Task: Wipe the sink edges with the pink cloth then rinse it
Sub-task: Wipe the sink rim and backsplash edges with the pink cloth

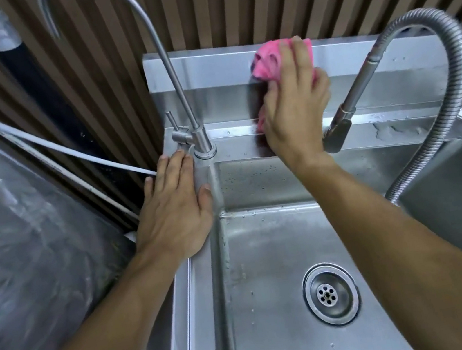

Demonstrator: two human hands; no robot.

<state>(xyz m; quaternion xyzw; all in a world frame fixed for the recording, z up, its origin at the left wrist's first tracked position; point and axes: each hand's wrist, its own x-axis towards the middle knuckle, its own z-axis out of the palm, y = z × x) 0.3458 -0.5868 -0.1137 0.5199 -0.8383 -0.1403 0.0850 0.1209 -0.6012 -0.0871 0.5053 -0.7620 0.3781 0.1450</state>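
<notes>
Head view shows the pink cloth (pixel 267 61) bunched up against the steel back panel of the sink (pixel 223 63), near its top edge, between the thin tap (pixel 172 71) and the hose tap (pixel 433 73). The right hand (pixel 294 103) lies over the cloth with the fingers spread and rather straight, pressing it flat to the panel; the thumb side is hidden, so I cannot tell if a part of the cloth is also pinched. A fold of the cloth shows below the hand, close to the back ledge. The left hand (pixel 173 212) rests flat, fingers straight and together, on the left rim of the sink, its fingertips just beside the base of the thin tap. It holds nothing and seems to support the body.

I judge the wiping is in progress on the back edge, and the rinse is not yet done. What could go wrong: the cloth is only pressed, so on the wet smooth steel it may slip out and fall into the basin (pixel 268 260). A wide stroke to the right could knock the spray head (pixel 339 133) of the hose tap, which hangs just beside the wrist. A stroke to the left could hit the lever (pixel 171 120) of the thin tap.
</notes>
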